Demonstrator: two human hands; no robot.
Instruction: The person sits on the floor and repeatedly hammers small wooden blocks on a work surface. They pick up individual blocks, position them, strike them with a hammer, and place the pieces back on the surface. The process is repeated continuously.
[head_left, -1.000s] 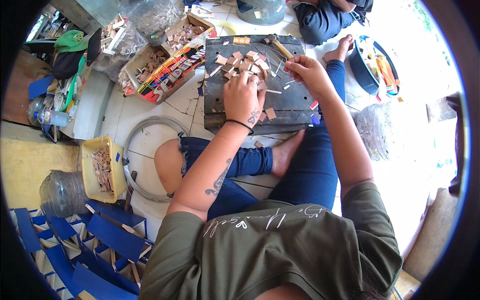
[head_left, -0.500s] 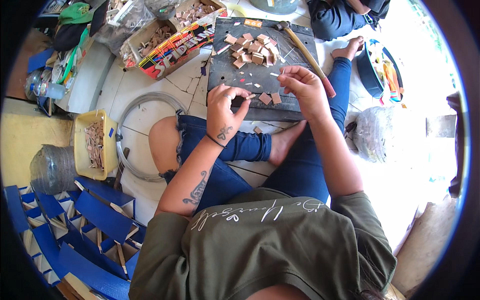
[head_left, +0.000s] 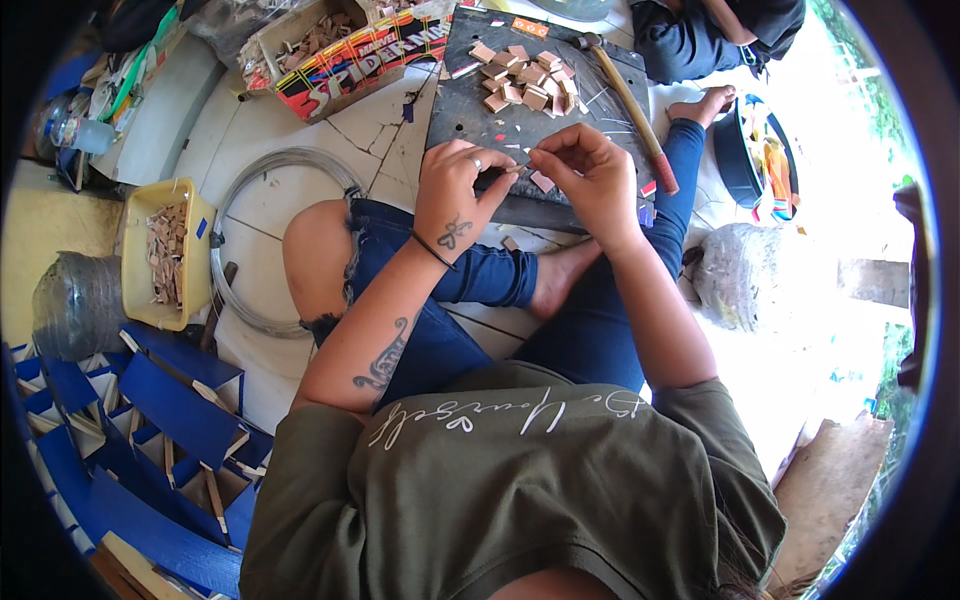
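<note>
A: Where are the hands?

B: Left hand [head_left: 452, 196] and right hand [head_left: 588, 178] meet fingertip to fingertip at the near edge of the dark board [head_left: 470, 100], pinched together on a thin sliver [head_left: 522, 160].

A: Risk?

B: I'd say it could slip and drop among the wooden pieces [head_left: 520, 82], or a sleeve could nudge the hammer [head_left: 630, 100] by the right edge.

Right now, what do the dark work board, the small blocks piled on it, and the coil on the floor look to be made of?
The work board looks like dark, matt stone or painted wood, scuffed with pale scratches; which one is unclear. The small blocks look like bare, unfinished wood: tan faces, cut edges. The coil looks like thin grey metal wire, with a dull sheen, wound in loose loops.
</note>
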